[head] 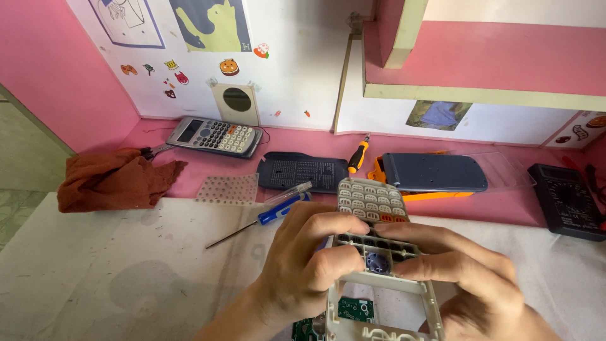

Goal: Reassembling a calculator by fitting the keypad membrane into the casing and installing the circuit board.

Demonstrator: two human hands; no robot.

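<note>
While both hands grip it, a pale grey plastic calculator front shell (379, 284) sits low in the centre of view, held above the bench (113, 278). Left hand (303, 265) curled closed on the shell's left edge, thumb across the key openings. Right hand (467, 278) closed on the right edge, fingers (429, 237) laid flat over the grid of holes. A round bluish button piece (376, 262) shows through the frame between the thumbs. A pale rubber keypad sheet (369, 201) stands at the shell's far end, tilted up and away. A small green circuit board (355, 309) is visible through the shell's empty display window.

Just beyond the left hand lies a blue-handled screwdriver (278, 211), shaft pointing left. Further back: a dark grey back cover (303, 172), an orange-and-black screwdriver (358, 158), a dark blue calculator lid (435, 172) on an orange and clear tray. Left of these, a translucent dotted membrane sheet (228, 188), an assembled grey scientific calculator (214, 136), and a crumpled rust-brown cloth (113, 178). A black multimeter (568, 199) sits far right.
</note>
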